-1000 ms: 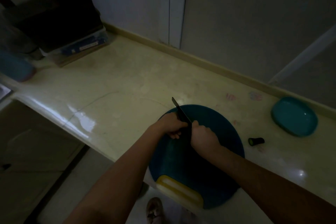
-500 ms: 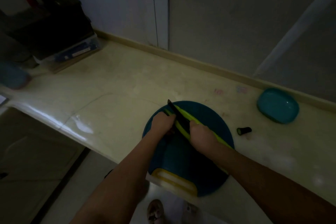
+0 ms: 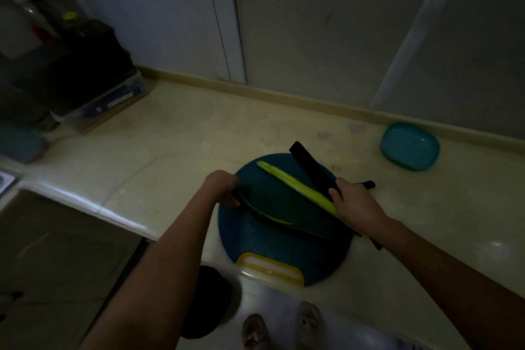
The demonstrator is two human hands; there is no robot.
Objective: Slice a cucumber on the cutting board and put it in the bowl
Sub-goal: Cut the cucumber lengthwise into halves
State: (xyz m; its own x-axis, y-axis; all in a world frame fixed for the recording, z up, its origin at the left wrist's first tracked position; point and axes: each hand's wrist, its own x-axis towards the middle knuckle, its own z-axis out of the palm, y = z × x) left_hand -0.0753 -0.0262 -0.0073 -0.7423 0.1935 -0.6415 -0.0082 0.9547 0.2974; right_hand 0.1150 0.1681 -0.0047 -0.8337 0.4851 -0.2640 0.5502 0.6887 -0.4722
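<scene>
Hands drawn wider apart than a moment ago — left hand (image 3: 223,187) gripping the dark cucumber half (image 3: 270,213), right hand (image 3: 355,202) curled round the knife (image 3: 311,166), blade beside the pale cucumber half (image 3: 295,186) — both on the cutting board (image 3: 270,247) at centre, bowl (image 3: 410,148) upper right.

A pale, glossy counter (image 3: 176,150) runs along a grey panelled wall (image 3: 312,37), with faint pink smudges (image 3: 324,135) near its back edge. In the far left corner a black box (image 3: 91,65) sits on a clear tub (image 3: 119,96) with a blue label. A yellow-capped bottle (image 3: 69,15) stands behind it. Below the counter's front, a dark round object (image 3: 207,301) stands on the floor.
</scene>
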